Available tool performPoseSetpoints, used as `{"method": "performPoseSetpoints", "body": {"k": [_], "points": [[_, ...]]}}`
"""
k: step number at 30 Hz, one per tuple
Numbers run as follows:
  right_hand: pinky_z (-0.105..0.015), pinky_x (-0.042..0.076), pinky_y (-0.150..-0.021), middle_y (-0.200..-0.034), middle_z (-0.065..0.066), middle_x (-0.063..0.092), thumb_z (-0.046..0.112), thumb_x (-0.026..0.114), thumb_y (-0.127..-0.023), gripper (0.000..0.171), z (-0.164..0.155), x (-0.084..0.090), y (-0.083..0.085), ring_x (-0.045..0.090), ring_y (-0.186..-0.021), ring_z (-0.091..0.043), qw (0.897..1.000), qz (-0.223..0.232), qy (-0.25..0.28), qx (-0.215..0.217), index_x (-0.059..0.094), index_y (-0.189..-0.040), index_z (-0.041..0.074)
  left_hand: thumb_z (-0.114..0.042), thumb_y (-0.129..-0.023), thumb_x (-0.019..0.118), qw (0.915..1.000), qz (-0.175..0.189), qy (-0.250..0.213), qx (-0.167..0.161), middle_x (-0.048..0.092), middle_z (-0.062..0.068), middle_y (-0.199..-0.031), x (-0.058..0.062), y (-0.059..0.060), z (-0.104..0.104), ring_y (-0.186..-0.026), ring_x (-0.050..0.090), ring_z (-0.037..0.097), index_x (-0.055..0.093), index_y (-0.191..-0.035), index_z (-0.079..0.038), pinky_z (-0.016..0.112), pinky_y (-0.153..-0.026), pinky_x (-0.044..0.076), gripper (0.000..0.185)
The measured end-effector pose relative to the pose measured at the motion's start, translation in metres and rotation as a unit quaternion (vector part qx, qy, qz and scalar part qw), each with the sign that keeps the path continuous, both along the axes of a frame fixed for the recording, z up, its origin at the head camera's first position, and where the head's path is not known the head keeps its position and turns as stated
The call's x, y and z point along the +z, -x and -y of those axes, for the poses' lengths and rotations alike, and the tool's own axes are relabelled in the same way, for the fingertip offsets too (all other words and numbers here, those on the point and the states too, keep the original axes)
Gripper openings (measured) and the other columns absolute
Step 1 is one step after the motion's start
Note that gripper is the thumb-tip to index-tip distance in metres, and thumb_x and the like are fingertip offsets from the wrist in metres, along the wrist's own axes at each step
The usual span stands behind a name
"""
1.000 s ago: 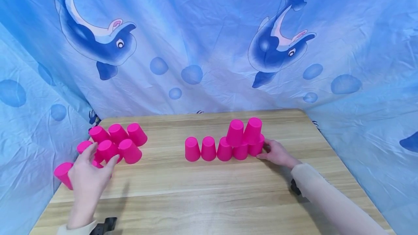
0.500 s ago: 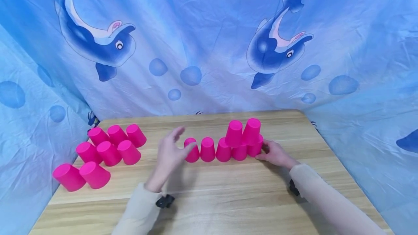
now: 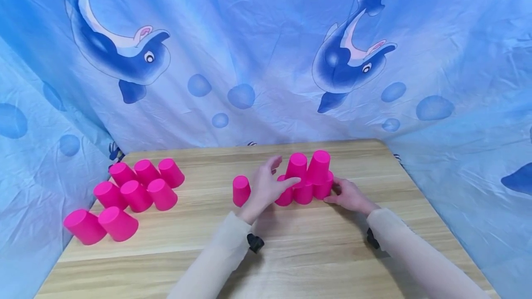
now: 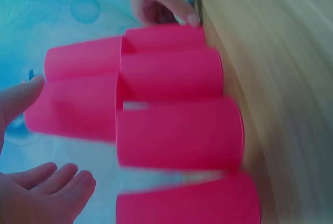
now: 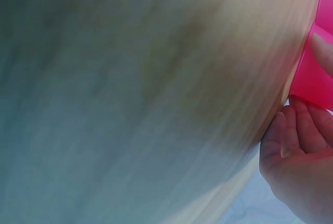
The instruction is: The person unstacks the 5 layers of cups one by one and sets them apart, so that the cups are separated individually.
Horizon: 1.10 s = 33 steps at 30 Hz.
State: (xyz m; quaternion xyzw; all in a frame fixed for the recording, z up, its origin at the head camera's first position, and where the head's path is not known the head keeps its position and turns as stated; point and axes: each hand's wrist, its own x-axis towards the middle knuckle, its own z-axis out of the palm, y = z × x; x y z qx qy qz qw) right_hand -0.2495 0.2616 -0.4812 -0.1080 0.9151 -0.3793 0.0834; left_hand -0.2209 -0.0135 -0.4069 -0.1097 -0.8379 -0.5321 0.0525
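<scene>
So the left hand is spread open with relaxed fingers, right up against the stack of upside-down bright pink plastic cups sitting toward the far right part of the light wooden tabletop. The thumb reaches across the front of the upper left cup, but it doesn't look like it's actually gripping anything. The right hand is on the other side, fingers gently bent with the tips touching the bottom right cup of the stack; can't tell if it's pinching or just steadying. The stack has two cups on top of a bottom row, all smooth, matte and mouth-down. One single pink cup stands just left of the left hand, slightly apart from the row.

Over by the left edge there's a loose cluster of pink cups, with two more near the front left corner. Behind the table hangs a blue cloth backdrop with cartoon dolphins and bubbles.

The left hand hides part of the bottom row, so I can't count it. The right wrist view is mostly blurry wood.
</scene>
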Motion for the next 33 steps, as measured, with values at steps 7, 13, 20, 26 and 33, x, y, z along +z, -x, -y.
{"method": "performPoseSetpoints", "body": {"k": [7, 13, 20, 26, 33], "points": [[-0.050, 0.043, -0.095, -0.133, -0.018, 0.052, 0.023, 0.081, -0.078, 0.070, 0.002, 0.000, 0.001, 0.049, -0.120, -0.039, 1.000, 0.002, 0.001, 0.003, 0.048, -0.136, 0.001, -0.039, -0.072, 0.083, 0.9999, 0.013, -0.006, 0.008, 0.051, 0.005, -0.135, -0.004, 0.008, -0.014, -0.121, 0.049, 0.025, 0.045, -0.141, -0.015, 0.036, -0.087, 0.051, 0.082], [-0.050, 0.043, -0.095, -0.132, -0.018, 0.053, 0.022, 0.081, -0.077, 0.069, 0.002, 0.000, 0.002, 0.049, -0.120, -0.039, 1.000, -0.001, -0.002, 0.000, 0.050, -0.135, 0.001, -0.038, -0.072, 0.083, 0.9999, 0.006, -0.010, 0.007, 0.057, 0.001, -0.126, -0.009, 0.012, -0.018, -0.113, 0.054, 0.023, 0.051, -0.137, -0.017, 0.036, -0.084, 0.052, 0.076], [-0.050, 0.043, -0.095, -0.132, -0.018, 0.053, 0.022, 0.081, -0.078, 0.069, 0.001, -0.001, 0.002, 0.050, -0.120, -0.039, 1.000, 0.000, -0.001, 0.004, 0.049, -0.136, 0.002, -0.035, -0.075, 0.081, 0.9999, 0.007, -0.013, 0.004, 0.060, -0.002, -0.117, -0.010, 0.011, -0.019, -0.103, 0.058, 0.016, 0.053, -0.135, -0.017, 0.033, -0.082, 0.052, 0.068], [-0.051, 0.043, -0.095, -0.133, -0.019, 0.052, 0.021, 0.080, -0.078, 0.070, 0.000, -0.002, 0.002, 0.048, -0.121, -0.040, 1.000, 0.000, 0.003, 0.006, 0.048, -0.137, 0.001, -0.035, -0.077, 0.080, 0.9998, 0.003, -0.019, 0.008, 0.060, -0.001, -0.119, -0.005, 0.006, -0.008, -0.107, 0.057, 0.018, 0.052, -0.136, -0.016, 0.035, -0.085, 0.051, 0.067], [-0.050, 0.042, -0.096, -0.134, -0.020, 0.051, 0.020, 0.081, -0.078, 0.070, -0.001, -0.002, 0.001, 0.048, -0.121, -0.040, 1.000, 0.003, 0.004, 0.000, 0.048, -0.136, 0.000, -0.032, -0.078, 0.080, 0.9980, -0.038, -0.047, 0.018, 0.063, 0.000, -0.112, 0.000, 0.000, 0.020, -0.100, 0.060, 0.018, 0.056, -0.131, -0.012, 0.038, -0.084, 0.052, 0.061]]}}
